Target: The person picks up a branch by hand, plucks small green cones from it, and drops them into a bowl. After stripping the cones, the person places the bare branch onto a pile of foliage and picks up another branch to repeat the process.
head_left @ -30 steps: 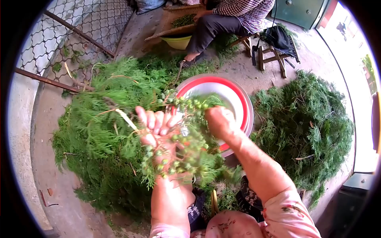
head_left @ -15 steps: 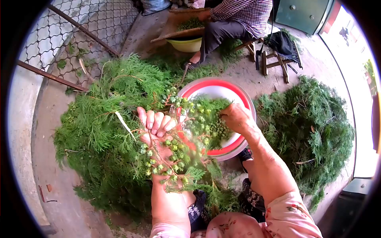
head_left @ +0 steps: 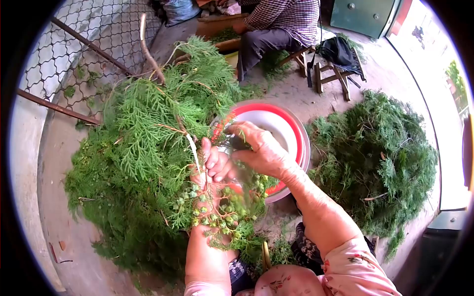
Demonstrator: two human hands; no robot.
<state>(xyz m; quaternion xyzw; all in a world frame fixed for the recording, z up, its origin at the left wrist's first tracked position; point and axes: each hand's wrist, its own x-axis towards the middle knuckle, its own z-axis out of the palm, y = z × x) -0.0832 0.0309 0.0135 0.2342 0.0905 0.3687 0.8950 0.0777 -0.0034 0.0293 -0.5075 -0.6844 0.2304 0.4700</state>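
My left hand [head_left: 215,165] is wrapped around the stem of a leafy evergreen branch [head_left: 217,217], whose twigs carry round green cones and hang over my wrist. My right hand [head_left: 261,150] is just to its right, thumb and fingers apart, above the left part of a white basin with a red rim [head_left: 297,140]. A dark blur lies between those fingers, and I cannot make out what it is. Green foliage and part of both hands hide the basin's near left side.
A large heap of cut evergreen branches [head_left: 133,197] lies to the left, with a bare stick [head_left: 148,49] rising from it. Another heap [head_left: 380,163] is at the right. Beyond sits a person in a checked shirt [head_left: 281,19], near a wooden stool with a black bag [head_left: 338,54].
My right hand has left the basin's inside and moved left, close to my left hand, its pinch opened. At the far left, foliage and a bare stick now stand higher.
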